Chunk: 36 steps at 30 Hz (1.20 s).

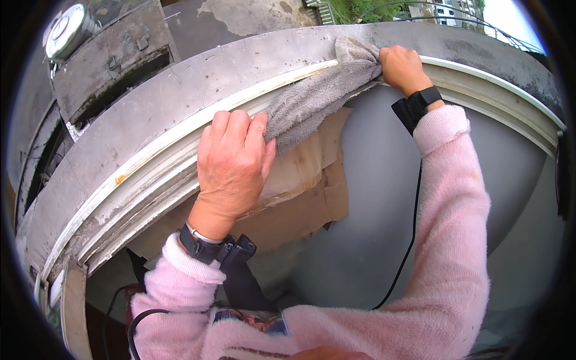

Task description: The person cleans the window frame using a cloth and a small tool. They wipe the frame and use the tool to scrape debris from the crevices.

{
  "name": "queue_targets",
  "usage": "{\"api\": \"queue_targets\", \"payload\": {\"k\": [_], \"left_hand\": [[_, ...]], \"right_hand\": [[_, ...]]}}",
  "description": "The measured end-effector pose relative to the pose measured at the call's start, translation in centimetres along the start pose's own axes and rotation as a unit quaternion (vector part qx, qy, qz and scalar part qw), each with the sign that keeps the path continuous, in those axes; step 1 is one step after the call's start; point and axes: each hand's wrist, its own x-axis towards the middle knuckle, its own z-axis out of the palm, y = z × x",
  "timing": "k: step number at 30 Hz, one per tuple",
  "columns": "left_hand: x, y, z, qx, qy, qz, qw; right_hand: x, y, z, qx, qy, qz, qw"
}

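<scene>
A grey towel [317,96] is stretched between both hands over a white sliding-window track [180,141]. My left hand [234,159] grips its lower left end, with the fingers curled over the frame. My right hand [404,69] is closed on the bunched upper right part, at the outer edge of the track. A loose end of the cloth lies on the grey concrete ledge [288,47] beyond the frame. The track is stained, with a rust-coloured spot to the left of my left hand.
Flattened cardboard [301,202] lies below the track on the inner side, beside a smooth grey pane or panel [382,180]. Outside, a lower concrete block [110,58] carries a round metal container [67,31]. Black cables [411,243] run along both arms.
</scene>
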Motion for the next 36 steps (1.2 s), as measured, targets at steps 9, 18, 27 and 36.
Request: {"api": "queue_targets", "payload": {"k": [9,18,27,36], "left_hand": [[-0.1,-0.2,0.1,-0.01,0.004,0.001,1.0],[0.0,0.0,-0.1,-0.019,0.01,-0.005,1.0],[0.0,0.3,0.0,-0.011,0.016,-0.004,1.0],[0.0,0.5,0.1,0.015,0.016,0.002,1.0]], "right_hand": [[-2.1,-0.5,1.1,0.076,0.026,0.015,0.997],[-3.7,-1.7,1.3,0.15,0.013,0.084,0.985],[-5.8,-4.3,1.9,0.261,0.087,0.101,0.956],[-8.7,-8.7,3.1,0.851,0.14,0.349,0.367]]}}
